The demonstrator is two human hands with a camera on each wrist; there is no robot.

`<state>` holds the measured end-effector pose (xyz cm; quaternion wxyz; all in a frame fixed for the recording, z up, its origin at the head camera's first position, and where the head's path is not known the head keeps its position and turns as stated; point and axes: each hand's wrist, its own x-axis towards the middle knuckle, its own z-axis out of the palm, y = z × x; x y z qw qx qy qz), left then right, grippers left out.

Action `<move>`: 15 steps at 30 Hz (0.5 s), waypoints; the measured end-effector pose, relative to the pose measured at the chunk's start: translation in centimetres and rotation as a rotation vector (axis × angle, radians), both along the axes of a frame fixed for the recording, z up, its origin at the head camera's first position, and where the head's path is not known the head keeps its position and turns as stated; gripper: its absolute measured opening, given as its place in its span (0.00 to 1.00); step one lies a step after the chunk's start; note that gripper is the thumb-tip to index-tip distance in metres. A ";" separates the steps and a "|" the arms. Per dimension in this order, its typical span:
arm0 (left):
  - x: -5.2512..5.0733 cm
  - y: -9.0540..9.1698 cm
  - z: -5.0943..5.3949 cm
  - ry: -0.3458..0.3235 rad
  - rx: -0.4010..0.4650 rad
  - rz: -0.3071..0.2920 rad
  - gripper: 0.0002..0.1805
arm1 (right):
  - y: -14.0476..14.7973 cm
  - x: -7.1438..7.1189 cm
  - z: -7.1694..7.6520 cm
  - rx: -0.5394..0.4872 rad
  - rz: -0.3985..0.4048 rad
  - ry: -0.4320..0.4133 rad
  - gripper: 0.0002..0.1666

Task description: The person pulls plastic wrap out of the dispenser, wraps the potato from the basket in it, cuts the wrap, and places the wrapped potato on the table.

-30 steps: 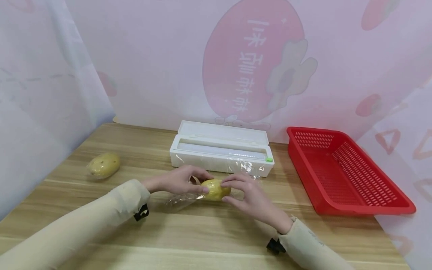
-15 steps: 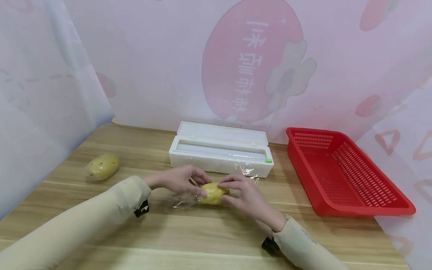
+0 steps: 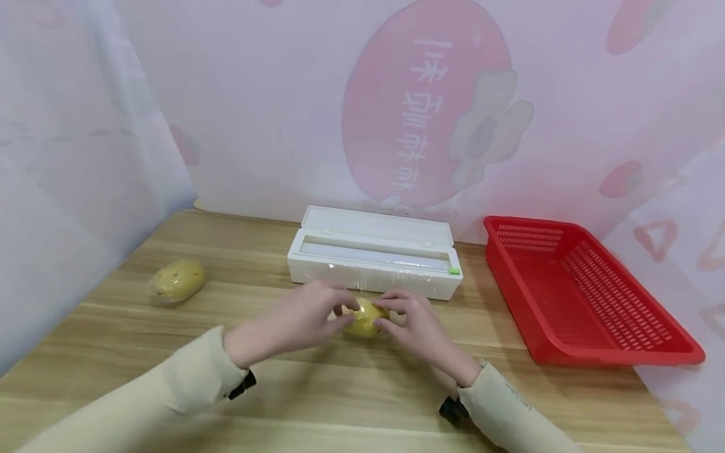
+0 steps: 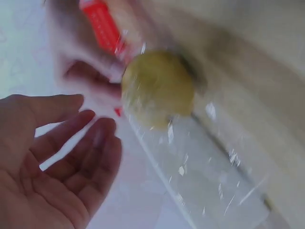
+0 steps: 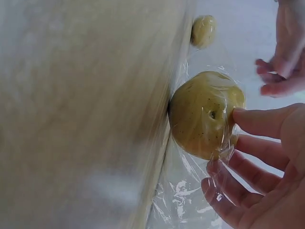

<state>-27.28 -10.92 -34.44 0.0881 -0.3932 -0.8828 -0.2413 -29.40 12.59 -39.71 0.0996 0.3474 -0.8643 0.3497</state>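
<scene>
A yellow potato (image 3: 364,318) lies under clear plastic film in front of the white box (image 3: 374,277). My right hand (image 3: 416,327) pinches its right end through the film, thumb and fingertips on it in the right wrist view, where the potato (image 5: 202,117) shows film creased over it. My left hand (image 3: 300,318) is at the potato's left side; in the left wrist view this hand (image 4: 62,157) has relaxed, slightly bent fingers, apart from the potato (image 4: 157,88). Film (image 4: 205,167) stretches from the potato over the box front.
A second film-wrapped potato (image 3: 178,281) lies at the left of the wooden table (image 3: 351,402). The box lid (image 3: 376,226) stands raised, with a roll inside and a green piece at its right end. A red basket (image 3: 512,283) stands at the right.
My left hand has shifted its hold off the potato's left end, its fingers now apart from it. The film sticking out at the left is no longer visible. My right hand stays at the potato.
</scene>
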 end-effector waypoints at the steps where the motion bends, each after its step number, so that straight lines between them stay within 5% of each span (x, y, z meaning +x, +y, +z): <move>1: 0.3 0.3 -0.2 -0.001 -0.019 0.020 0.08 | 0.0 -0.1 -0.1 0.000 -0.002 -0.004 0.17; 8: -0.3 2.1 -1.8 0.040 -0.071 0.156 0.14 | 0.3 -0.8 0.1 0.001 -0.019 -0.061 0.15; 15: -1.5 1.9 -2.4 -0.052 -0.047 0.188 0.21 | 0.3 -1.0 0.1 0.002 -0.004 -0.098 0.17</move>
